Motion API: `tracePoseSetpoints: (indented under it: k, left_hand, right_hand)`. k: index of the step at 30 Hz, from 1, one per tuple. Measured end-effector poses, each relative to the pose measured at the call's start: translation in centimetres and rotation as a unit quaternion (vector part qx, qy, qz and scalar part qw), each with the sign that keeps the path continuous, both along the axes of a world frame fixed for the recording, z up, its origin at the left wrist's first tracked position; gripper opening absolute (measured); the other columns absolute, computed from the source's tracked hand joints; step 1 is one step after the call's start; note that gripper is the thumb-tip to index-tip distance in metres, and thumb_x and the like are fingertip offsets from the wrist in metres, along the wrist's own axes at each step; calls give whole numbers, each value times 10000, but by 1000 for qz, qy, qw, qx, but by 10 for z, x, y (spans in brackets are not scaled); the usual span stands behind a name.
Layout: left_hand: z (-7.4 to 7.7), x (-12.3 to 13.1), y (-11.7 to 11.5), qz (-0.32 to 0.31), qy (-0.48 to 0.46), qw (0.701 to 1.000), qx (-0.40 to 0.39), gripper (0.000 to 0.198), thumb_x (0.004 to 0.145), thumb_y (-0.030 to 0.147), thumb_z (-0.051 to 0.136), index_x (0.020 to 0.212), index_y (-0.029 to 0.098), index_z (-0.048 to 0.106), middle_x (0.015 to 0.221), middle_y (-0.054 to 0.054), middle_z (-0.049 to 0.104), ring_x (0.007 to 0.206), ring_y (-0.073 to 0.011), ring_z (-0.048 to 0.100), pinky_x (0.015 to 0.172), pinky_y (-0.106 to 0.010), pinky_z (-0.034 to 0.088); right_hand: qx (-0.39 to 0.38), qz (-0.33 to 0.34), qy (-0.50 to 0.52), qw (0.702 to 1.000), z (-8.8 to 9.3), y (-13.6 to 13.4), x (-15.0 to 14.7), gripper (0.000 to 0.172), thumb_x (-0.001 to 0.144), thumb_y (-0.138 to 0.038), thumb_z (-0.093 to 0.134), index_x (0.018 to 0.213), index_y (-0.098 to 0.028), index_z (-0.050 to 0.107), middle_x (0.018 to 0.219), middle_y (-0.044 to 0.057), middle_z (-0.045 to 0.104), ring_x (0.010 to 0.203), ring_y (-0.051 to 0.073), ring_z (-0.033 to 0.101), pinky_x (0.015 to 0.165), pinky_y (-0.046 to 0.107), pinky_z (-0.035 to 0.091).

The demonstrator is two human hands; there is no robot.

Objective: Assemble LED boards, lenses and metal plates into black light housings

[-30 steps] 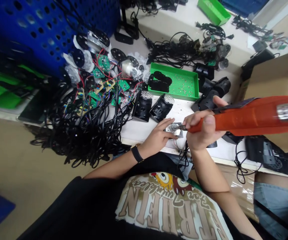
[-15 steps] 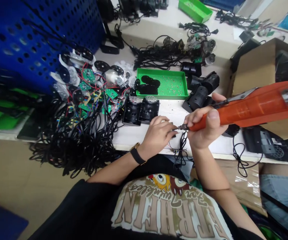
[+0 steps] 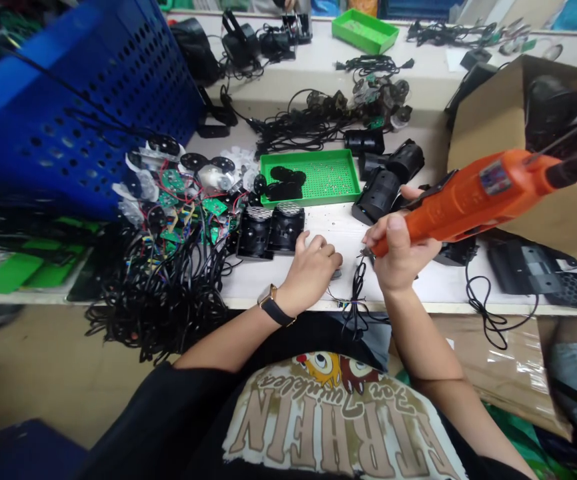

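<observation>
An orange electric screwdriver [image 3: 461,200] is gripped in my right hand [image 3: 402,257], its tip pointing left and its cord trailing off to the right. My left hand [image 3: 313,270], with a dark watch on its wrist, rests curled palm down on the white bench. Under its fingertips the edge of a small grey part [image 3: 337,274] shows; the rest is covered. Between the hands, below the screwdriver tip, lies a bundled black cable [image 3: 357,290] with thin coloured wires beside it. Two open black housings [image 3: 287,230] with round grilles stand just beyond my left hand.
A green tray [image 3: 331,177] holds black discs and small screws. Circuit boards with wires [image 3: 173,190] and a black cable heap [image 3: 158,300] lie left, beside a blue perforated crate [image 3: 118,100]. Black housings [image 3: 381,193] and a cardboard box [image 3: 488,120] stand right.
My left hand has drawn away from the screwdriver's tip, its fingers curling lower over the bench. The screwdriver has turned, so its rear end and cord now show. The view has shifted slightly.
</observation>
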State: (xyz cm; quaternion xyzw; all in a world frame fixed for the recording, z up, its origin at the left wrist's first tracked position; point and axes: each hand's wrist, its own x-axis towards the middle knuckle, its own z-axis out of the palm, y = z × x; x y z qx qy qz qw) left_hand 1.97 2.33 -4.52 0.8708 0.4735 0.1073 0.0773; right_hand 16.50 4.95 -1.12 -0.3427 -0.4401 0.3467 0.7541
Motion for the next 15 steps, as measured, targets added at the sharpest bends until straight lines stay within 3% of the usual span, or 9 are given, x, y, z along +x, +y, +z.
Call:
tracePoseSetpoints:
  k: [4,9,15]
  left_hand:
    - [2,9,-1,4,46,998,-32,242,988,84,454,961,162,682,970,-97,698,1034,-289,566,1085,-574,378]
    - [6,13,3,0,86,996,-35,272,966,42,407,1007,128,663,1012,-129,689,1064,-310,568,1108,-578,345]
    - [15,5,35,45,39,996,-59,290,869,-2,485,1026,150,676,1042,-133,711,1095,-318,570,1015,-507,378]
  right_hand:
    - [-20,3,-26,999,-2,-6,3,438,836,-544,753,1121,-245,609,579,-95,544,434,83,528,452,227,460]
    - [-10,1,-35,999,-6,-6,11,406,854,-514,753,1150,-269,623,603,-88,554,453,90,541,473,241,477]
    - [-26,-16,-86,996,-9,11,15,468,808,-608,759,1107,-269,639,655,-67,543,440,93,517,446,266,481]
